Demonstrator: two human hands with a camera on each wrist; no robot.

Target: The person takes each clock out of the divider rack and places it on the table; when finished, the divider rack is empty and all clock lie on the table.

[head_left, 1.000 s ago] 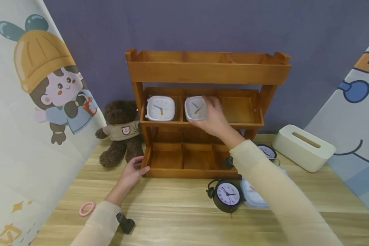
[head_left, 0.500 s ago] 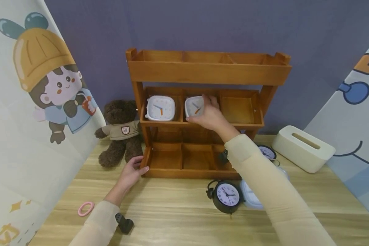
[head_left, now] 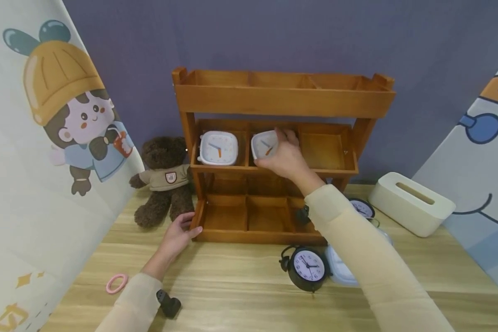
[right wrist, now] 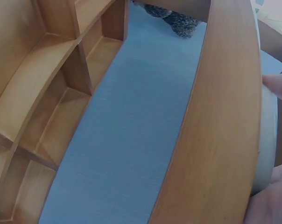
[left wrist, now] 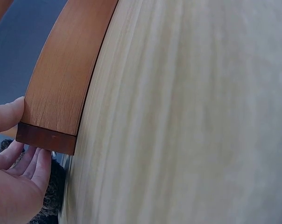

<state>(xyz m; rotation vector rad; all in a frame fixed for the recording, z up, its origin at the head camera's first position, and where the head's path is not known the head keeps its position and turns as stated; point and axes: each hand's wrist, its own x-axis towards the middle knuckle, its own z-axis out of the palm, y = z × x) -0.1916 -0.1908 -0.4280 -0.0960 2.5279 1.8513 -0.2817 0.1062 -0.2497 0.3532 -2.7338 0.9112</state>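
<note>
At the lower left of centre in the head view, the left hand (head_left: pixel 178 236) pinched the bottom corner of the wooden rack (head_left: pixel 282 100), thumb at the front and fingers at the end, probably to steady it. Above, a white clock (head_left: pixel 217 146) leaned in the middle tier's left compartment, face outward, apparently for easy reading. Near the centre, a second white clock (head_left: pixel 262 146) sat in the middle compartment, clamped by the right hand (head_left: pixel 284 159), thumb low and fingers over the top, seemingly to control its tilt. The right forearm (head_left: pixel 369 253) slanted in from the lower right, just beside a black alarm clock (head_left: pixel 309 266) on the surface (head_left: pixel 232 286).
</note>
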